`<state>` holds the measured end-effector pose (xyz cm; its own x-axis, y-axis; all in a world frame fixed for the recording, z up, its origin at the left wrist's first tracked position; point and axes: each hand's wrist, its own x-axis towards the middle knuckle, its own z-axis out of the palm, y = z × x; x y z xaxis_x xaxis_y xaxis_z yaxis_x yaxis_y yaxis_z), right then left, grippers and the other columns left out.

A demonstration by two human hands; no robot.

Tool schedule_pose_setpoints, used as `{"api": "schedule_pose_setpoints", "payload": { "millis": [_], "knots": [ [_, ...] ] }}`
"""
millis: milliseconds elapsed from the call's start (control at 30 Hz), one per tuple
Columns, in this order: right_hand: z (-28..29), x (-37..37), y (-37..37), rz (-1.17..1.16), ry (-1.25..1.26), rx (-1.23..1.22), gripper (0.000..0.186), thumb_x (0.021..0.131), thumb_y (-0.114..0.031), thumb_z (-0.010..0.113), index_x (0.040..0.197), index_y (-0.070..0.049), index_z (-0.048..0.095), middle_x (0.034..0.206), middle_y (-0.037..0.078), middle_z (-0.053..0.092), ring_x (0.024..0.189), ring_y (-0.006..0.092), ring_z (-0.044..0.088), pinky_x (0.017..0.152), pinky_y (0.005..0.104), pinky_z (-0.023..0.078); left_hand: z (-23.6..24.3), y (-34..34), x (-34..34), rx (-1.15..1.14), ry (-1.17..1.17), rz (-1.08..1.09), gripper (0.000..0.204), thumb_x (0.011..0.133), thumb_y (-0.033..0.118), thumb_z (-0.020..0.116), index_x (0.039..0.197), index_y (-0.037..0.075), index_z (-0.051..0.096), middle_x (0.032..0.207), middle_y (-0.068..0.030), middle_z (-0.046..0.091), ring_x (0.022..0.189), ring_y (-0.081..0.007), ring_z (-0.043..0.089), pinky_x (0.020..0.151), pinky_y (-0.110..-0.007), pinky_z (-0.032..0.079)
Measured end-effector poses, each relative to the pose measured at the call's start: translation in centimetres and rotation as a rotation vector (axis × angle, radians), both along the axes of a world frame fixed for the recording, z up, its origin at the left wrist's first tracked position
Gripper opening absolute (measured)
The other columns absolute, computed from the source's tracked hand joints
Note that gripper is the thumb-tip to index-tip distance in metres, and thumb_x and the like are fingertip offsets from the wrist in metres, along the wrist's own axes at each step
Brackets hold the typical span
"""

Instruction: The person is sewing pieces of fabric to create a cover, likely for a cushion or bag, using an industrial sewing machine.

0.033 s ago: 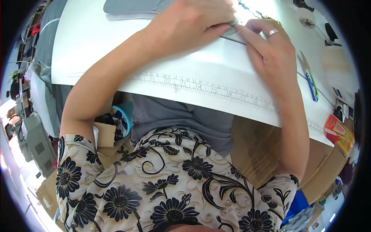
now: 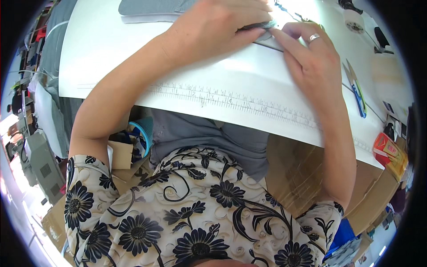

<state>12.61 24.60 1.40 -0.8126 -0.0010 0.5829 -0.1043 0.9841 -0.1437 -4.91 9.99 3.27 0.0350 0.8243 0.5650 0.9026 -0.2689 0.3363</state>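
Observation:
At the far middle of the white worktop [image 2: 213,66], my left hand [image 2: 218,29] is closed on a small piece of grey fabric [image 2: 266,35]. Its thumb lies along the near edge, and dark grey cloth shows beneath the curled fingers. My right hand [image 2: 313,55], with a silver ring [image 2: 314,37], meets the cloth from the right. One fingertip presses at its edge while the other fingers curl in. Most of the fabric is hidden under my hands, and bright glare washes out the area just beyond them.
A grey fabric stack [image 2: 153,10] lies at the far left. Blue-handled scissors [image 2: 358,99] rest on the right, with a whitish spool-like part [image 2: 353,22] beyond. A printed ruler scale [image 2: 231,101] runs along the near edge. A blue basket [image 2: 146,133] stands below the worktop.
My left fingers have lifted slightly, so more dark grey cloth shows between them and the thumb. My right hand stays in place.

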Motion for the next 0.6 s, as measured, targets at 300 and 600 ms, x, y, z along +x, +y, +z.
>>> {"api": "schedule_pose_setpoints", "payload": {
  "millis": [300, 600],
  "knots": [
    [0.8, -0.1, -0.4, -0.022, -0.109, 0.068, 0.028, 0.082, 0.001, 0.065, 0.107, -0.009, 0.073, 0.102, 0.006, 0.064, 0.096, 0.0245, 0.063, 0.082, 0.0363, 0.052, 0.0, 0.0, -0.6, 0.062, 0.162, -0.097, 0.017, 0.081, 0.006, 0.071, 0.096, -0.003, 0.070, 0.099, -0.0166, 0.072, 0.099, -0.0308, 0.069, 0.092, -0.040, 0.055],
    [0.5, -0.4, 0.1, -0.036, -0.123, 0.087, 0.029, 0.083, 0.001, 0.062, 0.110, -0.007, 0.072, 0.106, 0.007, 0.063, 0.098, 0.0248, 0.062, 0.086, 0.0371, 0.051, 0.5, 0.7, -0.9, 0.002, 0.481, -0.016, 0.013, 0.081, 0.004, 0.067, 0.092, -0.003, 0.066, 0.094, -0.0154, 0.071, 0.091, -0.0296, 0.070, 0.085, -0.040, 0.056]
  ]
}}
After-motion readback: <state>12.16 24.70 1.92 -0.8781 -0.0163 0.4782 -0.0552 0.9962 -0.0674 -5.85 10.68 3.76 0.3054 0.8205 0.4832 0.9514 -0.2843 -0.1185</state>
